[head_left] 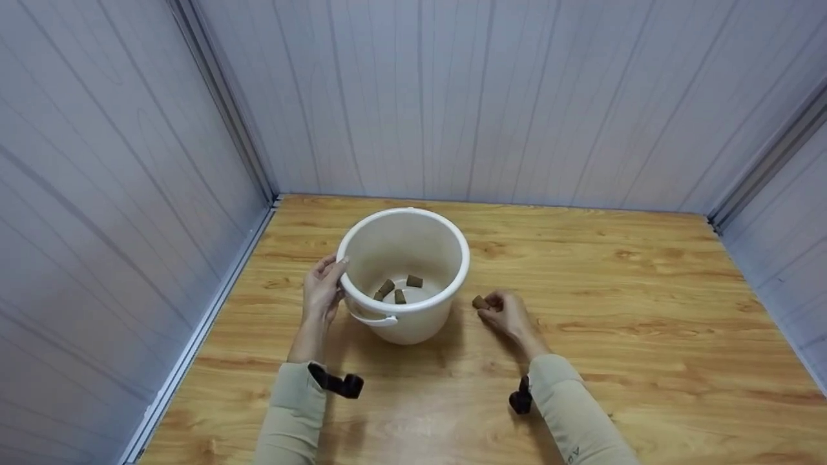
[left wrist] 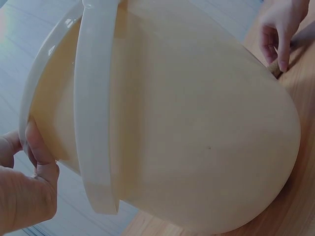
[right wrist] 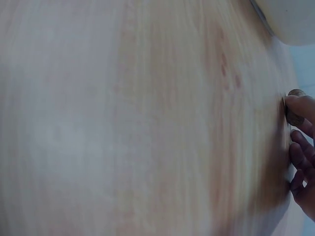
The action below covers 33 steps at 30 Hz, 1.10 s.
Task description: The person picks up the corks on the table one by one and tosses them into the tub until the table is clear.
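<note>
A white plastic bucket [head_left: 413,326] stands upright on the wood-grain surface. My left hand [head_left: 320,289] grips its rim at the left side; in the left wrist view the thumb [left wrist: 39,142] lies over the rim. Several brown corks [head_left: 414,281] lie on the bucket's floor. To the right of the bucket, my right hand [head_left: 510,318] pinches another cork [head_left: 479,302] between thumb and fingers, low at the surface. That cork [right wrist: 295,117] is partly hidden by the thumb in the right wrist view.
The bucket's white handle [head_left: 375,320] hangs down at its front left. Pale panel walls [head_left: 452,97] enclose the wood-grain surface [head_left: 646,310] at the back and both sides. A dark strap with a small camera [head_left: 349,385] sits on each wrist.
</note>
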Motion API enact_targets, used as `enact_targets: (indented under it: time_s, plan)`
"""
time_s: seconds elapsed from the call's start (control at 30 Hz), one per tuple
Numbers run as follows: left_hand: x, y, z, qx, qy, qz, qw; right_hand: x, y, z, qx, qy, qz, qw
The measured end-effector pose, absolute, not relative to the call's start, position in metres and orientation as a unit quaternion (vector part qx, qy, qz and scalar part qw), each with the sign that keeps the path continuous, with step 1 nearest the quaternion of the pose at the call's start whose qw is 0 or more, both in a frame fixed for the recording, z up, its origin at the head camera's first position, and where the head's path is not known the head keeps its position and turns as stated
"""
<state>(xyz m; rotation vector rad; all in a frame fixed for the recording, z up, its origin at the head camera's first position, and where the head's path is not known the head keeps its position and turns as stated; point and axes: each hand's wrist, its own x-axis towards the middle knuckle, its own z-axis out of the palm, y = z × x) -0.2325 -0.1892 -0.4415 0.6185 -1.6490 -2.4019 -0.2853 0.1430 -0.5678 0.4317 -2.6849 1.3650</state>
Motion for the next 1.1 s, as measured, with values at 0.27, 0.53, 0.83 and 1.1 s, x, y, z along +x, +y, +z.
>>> enact_targets:
  time_s: [0.27, 0.53, 0.83, 1.1]
  plan:
    - [-0.231, -0.191, -0.444, 0.202, -0.552, -0.804, 0.087, -0.284, 0.142, -0.570, 0.142, -0.885, 0.440, 0.063]
    - [-0.233, -0.189, -0.444, 0.209, -0.554, -0.802, 0.080, -0.284, 0.143, -0.571, 0.141, -0.882, 0.444, 0.077]
    - [-0.233, -0.189, -0.444, 0.212, -0.559, -0.798, 0.070, -0.284, 0.144, -0.566, 0.109, -0.873, 0.471, 0.060]
    - [-0.235, -0.190, -0.445, 0.213, -0.549, -0.805, 0.072, -0.286, 0.144, -0.552, 0.071, -0.866, 0.492, 0.046]
